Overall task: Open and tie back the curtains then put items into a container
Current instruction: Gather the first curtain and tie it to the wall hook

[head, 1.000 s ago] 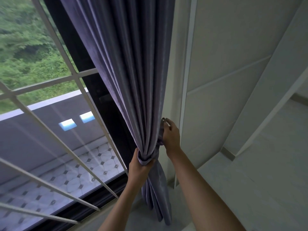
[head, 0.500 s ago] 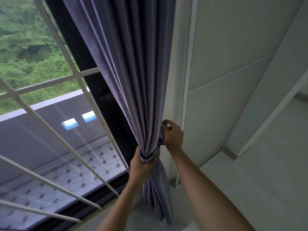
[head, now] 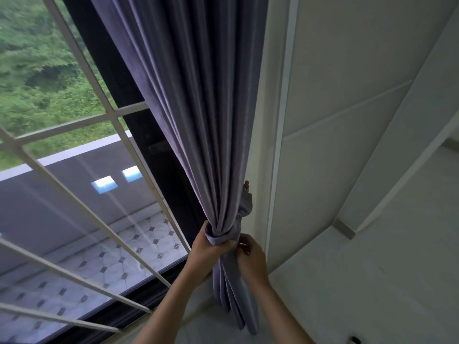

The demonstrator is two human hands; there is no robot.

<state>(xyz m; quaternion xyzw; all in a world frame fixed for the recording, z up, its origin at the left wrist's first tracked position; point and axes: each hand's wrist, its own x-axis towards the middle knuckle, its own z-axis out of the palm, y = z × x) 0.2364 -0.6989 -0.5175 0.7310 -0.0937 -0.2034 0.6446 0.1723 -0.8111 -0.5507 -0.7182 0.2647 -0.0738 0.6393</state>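
A purple-grey curtain (head: pixel 198 115) hangs gathered against the white wall at the window's right side. A fabric tieback (head: pixel 218 235) of the same cloth is wrapped round the bunched curtain, and its loop runs up to a small hook (head: pixel 246 184) on the wall. My left hand (head: pixel 208 252) grips the gathered curtain just under the tieback. My right hand (head: pixel 250 254) pinches the curtain folds on the right side, just below the tieback. The curtain's tail (head: pixel 236 294) hangs down between my forearms.
To the left is a window with a dark frame (head: pixel 119 78) and white metal bars (head: pixel 82 122); a tiled balcony and greenery lie outside. White panelled walls (head: pixel 347 120) and a pale floor (head: pixel 372 281) fill the right side.
My right hand has left the tieback loop near the hook and come down to the curtain folds beside my left hand. The left hand has kept its grip.
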